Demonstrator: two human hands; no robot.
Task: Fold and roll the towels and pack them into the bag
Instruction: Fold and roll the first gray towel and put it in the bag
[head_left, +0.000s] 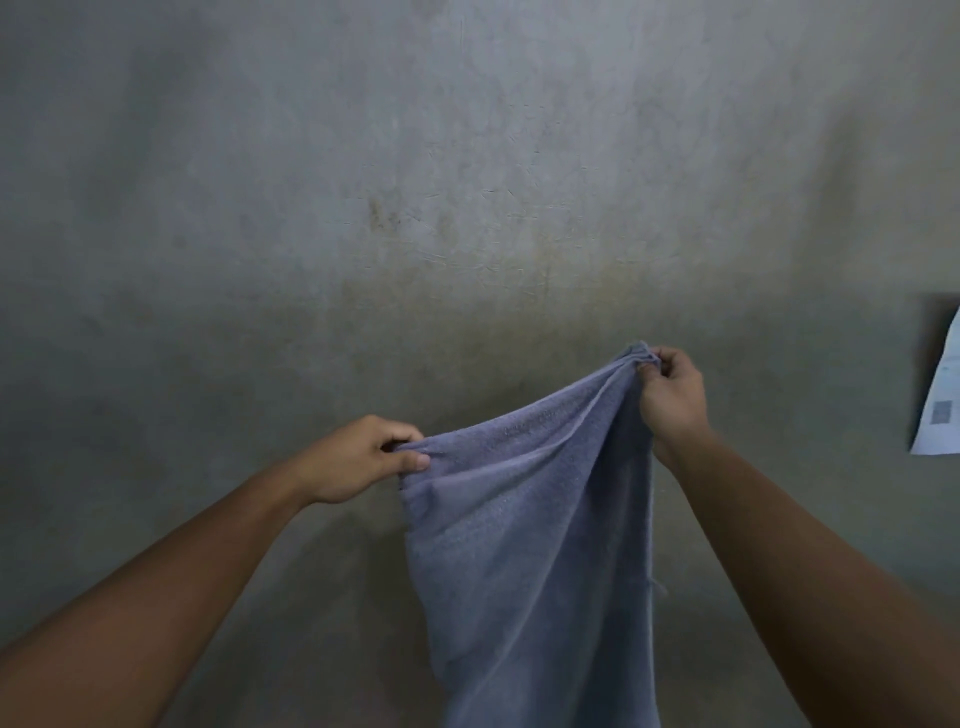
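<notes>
Left hand (358, 460) and right hand (672, 395) pinch top corners of blue-grey towel (530, 545), hanging before wall (415, 182).

Towel (524, 545) hangs in front of me, between my two hands. My left hand (358, 460) is at the towel's upper left corner, pinching the edge. My right hand (672, 395) is at the towel's upper right corner, pinching it bunched, higher than the left. Towel's top edge slants up from left to right. The rest drops below both hands and out of view. My right forearm runs just beside the towel's right edge; the left forearm is well apart from it. Wall (415, 182) behind the towel. Sheet of paper (940, 384) on the wall, well right of the towel.
</notes>
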